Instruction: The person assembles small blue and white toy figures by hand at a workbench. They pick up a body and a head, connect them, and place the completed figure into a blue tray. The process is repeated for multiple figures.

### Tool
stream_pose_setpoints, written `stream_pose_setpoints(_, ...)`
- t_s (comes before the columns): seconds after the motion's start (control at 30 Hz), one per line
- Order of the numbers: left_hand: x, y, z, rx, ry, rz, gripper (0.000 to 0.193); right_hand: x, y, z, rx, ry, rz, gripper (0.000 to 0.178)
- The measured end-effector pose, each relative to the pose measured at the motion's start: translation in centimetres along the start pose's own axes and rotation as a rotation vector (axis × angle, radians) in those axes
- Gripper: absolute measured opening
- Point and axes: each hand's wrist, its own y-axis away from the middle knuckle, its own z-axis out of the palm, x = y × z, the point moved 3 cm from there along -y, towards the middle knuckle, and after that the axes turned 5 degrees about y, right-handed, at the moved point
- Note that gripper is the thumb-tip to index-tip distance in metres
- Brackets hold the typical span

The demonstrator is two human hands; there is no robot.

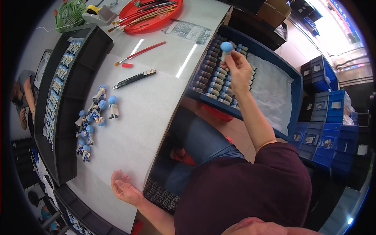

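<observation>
A green fan (70,15) stands at the upper left of the frame, beside a tape dispenser (100,15). Toward top centre, a red tray (147,27) carries paintbrushes, near a printed sheet (190,32). Blue crates (337,113) are stacked at the right; a cardboard box (274,12) sits upper right.

Maroon shirt (243,192); blue jeans (209,137)

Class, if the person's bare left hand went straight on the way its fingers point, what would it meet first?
The left hand would probably first meet the small blue-haired, plastic-looking figurines on the flat white tabletop, before the long black rectangular tray. Its height is unclear, so it might pass above them.
</observation>
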Motion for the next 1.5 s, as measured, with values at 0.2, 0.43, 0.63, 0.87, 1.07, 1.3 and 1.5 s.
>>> stream_pose_setpoints(0.2,-0.1,-0.1,-0.1,-0.015,-0.017,-0.015,0.029,1.8,1.0,-4.2,-0.209,-0.804,0.551,0.023)
stream_pose_setpoints(0.43,-0.3,0.0,-0.1,0.012,-0.064,-0.020,0.030,3.0,2.5,-3.8,-0.181,-1.203,0.845,0.036)
stream_pose_setpoints(0.63,-0.3,-0.1,0.0,0.003,-0.075,-0.020,0.029,2.5,3.5,-3.1,-0.345,-1.508,0.917,0.045)
stream_pose_setpoints(0.87,-0.2,-0.1,0.2,0.018,-0.087,-0.035,0.029,2.7,4.4,-3.0,-0.598,-1.573,0.792,0.047)
stream_pose_setpoints(1.07,-0.3,-0.1,0.1,0.035,-0.106,-0.036,0.030,2.8,4.7,-3.0,-0.759,-1.521,0.734,0.044)
stream_pose_setpoints(1.3,-0.2,-0.1,0.1,0.036,-0.109,-0.039,0.030,3.0,4.9,-3.1,-0.882,-1.491,0.681,0.045)
stream_pose_setpoints(1.5,-0.3,-0.2,0.0,0.024,-0.104,-0.036,0.030,3.0,5.1,-3.0,-0.977,-1.526,0.627,0.049)
